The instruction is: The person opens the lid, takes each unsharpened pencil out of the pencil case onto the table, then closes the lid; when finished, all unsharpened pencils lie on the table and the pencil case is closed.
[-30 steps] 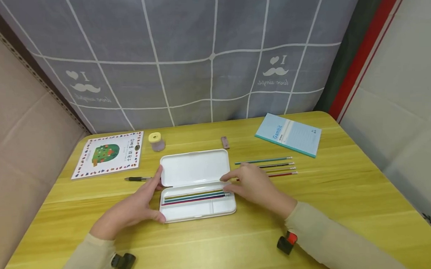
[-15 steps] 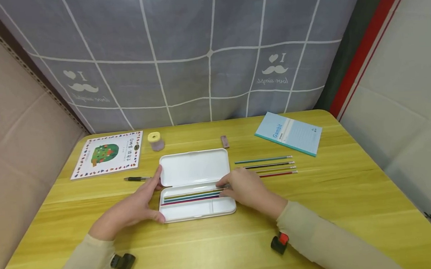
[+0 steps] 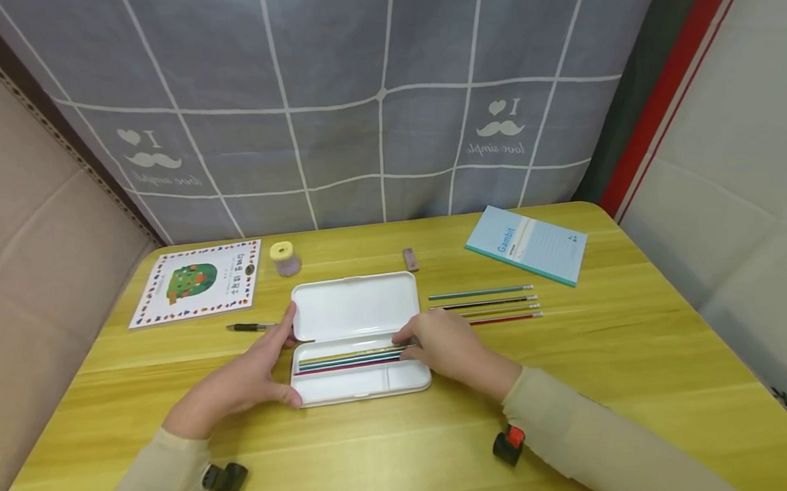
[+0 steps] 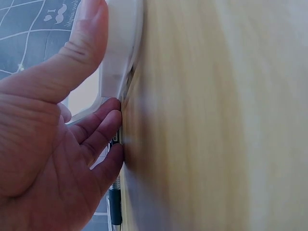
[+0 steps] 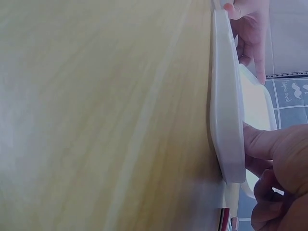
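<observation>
A white pencil case lies with its lid folded back in the head view. Inside are a gold pencil, a green pencil and a red-and-purple pair of thin pencils. My left hand rests against the case's left end, thumb at the front corner, fingers extended by the lid. The right hand reaches over the right end and pinches the gold pencil near its end. In the right wrist view the thumb goes over the rim; the fingertips inside are hidden.
Several loose pencils lie right of the case, partly behind the right hand. A black pen is at the left. Farther back are a picture book, a yellow-topped sharpener, a pink eraser and a blue notebook.
My right hand has moved left and a little down, from the case's right rim in over the pencil ends. The gold pencil has shifted slightly. The left hand has stayed put.
</observation>
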`<state>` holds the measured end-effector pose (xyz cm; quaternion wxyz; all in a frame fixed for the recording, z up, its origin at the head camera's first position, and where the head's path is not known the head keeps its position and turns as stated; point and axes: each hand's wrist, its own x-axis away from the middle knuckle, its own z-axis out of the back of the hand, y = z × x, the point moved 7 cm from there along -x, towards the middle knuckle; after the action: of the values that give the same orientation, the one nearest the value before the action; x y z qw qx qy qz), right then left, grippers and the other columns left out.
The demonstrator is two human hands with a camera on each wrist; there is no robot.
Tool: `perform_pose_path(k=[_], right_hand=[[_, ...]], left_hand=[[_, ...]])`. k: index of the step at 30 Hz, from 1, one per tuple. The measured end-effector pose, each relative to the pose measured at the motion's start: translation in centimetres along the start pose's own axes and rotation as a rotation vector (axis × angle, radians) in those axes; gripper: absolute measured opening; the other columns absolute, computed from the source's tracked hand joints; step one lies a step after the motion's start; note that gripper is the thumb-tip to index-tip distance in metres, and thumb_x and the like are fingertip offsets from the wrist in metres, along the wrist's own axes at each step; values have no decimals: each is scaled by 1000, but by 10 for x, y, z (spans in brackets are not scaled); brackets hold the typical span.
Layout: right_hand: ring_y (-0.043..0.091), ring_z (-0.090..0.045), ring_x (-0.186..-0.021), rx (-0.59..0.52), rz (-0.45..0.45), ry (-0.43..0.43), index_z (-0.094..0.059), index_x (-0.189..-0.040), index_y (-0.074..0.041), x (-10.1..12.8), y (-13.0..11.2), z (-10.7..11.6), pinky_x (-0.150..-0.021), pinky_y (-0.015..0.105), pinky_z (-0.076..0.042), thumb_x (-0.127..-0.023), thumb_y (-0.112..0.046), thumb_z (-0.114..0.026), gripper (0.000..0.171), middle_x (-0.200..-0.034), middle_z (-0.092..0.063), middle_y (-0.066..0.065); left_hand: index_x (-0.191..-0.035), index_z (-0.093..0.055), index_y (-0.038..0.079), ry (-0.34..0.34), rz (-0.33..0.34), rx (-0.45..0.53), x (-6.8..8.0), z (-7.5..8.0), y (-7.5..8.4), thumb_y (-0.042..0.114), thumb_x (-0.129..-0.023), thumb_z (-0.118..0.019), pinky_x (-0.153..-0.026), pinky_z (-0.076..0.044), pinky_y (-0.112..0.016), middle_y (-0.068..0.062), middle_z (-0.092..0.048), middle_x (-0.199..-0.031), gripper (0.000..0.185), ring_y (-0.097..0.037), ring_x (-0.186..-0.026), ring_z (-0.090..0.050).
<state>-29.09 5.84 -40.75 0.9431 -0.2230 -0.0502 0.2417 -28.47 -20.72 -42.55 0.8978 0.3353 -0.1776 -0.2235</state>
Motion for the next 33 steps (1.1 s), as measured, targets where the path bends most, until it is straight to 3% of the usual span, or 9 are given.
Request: perform_pose_path(k=[6, 18, 24, 33], right_hand=[[13, -72, -97, 7, 9, 24, -85, -105, -21, 1, -3, -2, -80, 32, -59, -90, -19, -84, 15, -102, -78, -7], [7, -67, -81, 38, -37, 42, -85, -106, -21, 0, -7, -4, -66, 26, -52, -90, -21, -84, 16, -95, -76, -9], [8, -69, -89, 67, -47, 33, -86, -101, -26, 0, -7, -8, -74, 30, -56, -91, -23, -83, 11, -98, -75, -11], [7, -68, -85, 11, -58, 90, -85, -96, -25, 2, -6, -5, -73, 28, -55, -91, -23, -83, 6, -94, -77, -11]], left_hand=[[-165, 12, 6, -1, -8, 10, 1, 1, 2, 36, -66, -95, -120, -25, -62, -20, -42, -149, 149, -35, -135, -45], [-165, 11, 5, 2, -12, -6, 2, 1, 1, 38, -66, -94, -120, -26, -62, -19, -44, -147, 149, -35, -135, -45], [-165, 11, 4, -4, -6, 3, 2, 1, 1, 38, -66, -95, -120, -26, -62, -20, -44, -146, 149, -36, -134, -45], [-165, 13, 6, 4, -13, 0, 1, 1, -1, 37, -65, -95, -120, -26, -62, -21, -44, -147, 150, -37, -135, -45]])
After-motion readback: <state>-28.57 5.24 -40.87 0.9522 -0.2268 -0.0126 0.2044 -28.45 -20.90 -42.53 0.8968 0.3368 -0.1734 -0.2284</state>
